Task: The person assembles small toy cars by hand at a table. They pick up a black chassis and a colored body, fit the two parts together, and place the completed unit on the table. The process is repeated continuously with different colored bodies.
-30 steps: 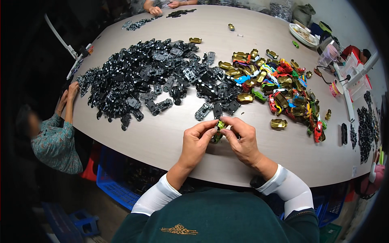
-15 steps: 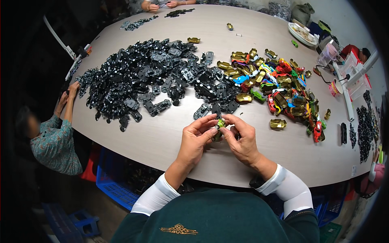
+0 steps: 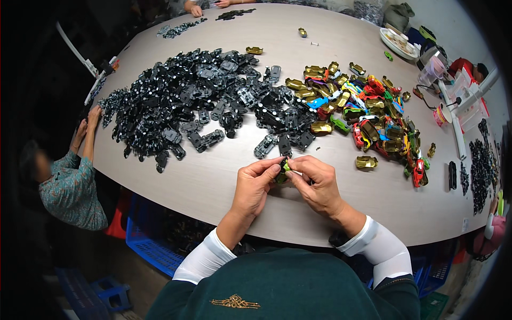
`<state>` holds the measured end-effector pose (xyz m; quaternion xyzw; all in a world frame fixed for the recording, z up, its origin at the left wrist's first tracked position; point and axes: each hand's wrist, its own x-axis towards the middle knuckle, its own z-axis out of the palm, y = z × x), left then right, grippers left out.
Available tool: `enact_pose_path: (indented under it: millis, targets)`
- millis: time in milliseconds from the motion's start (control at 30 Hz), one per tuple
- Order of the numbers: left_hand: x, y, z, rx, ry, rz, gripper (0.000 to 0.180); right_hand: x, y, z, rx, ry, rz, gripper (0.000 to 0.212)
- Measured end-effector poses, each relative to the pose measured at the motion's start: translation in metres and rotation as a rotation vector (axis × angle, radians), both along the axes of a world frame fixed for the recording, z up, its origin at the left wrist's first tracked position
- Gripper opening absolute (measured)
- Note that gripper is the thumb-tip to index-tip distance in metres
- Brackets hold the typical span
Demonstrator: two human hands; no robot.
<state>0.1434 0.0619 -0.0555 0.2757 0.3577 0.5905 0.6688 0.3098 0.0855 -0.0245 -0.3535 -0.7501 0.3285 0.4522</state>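
- Even overhead light is brightening the worktop, casting only soft shadows.
- Fisheye distortion is bending its edge.
- Corners are fading into black; focus is staying sharp centrally.

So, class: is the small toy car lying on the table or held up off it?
Held up: both hands, left hand and right hand, pinch the toy car above the table.

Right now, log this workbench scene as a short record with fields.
Surface: large pale round table
Left hand: pinching a small green toy car at the near table edge
Right hand: gripping the same toy car from the other side
Left of centre: big heap of black toy car chassis parts
Right of centre: pile of coloured toy car bodies, gold, red, green, blue
Nearby: single gold car body right of the hands
Others: a seated person at the left edge, hands on the table rim
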Motion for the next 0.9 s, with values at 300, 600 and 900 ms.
enact_pose_path:
  millis: [300,600,900]
  targets:
    - [0.003,-0.001,0.000,0.079,0.093,0.007,0.021,0.002,0.006,-0.009,0.058,-0.003,0.034,0.013]
    - [0.002,-0.002,0.004,0.253,0.268,-0.105,0.038,0.003,0.003,-0.005,-0.276,0.193,-0.075,0.021]
    - [-0.004,-0.004,0.008,0.160,0.363,-0.170,0.031,0.007,0.008,-0.015,-0.405,0.168,0.047,0.015]
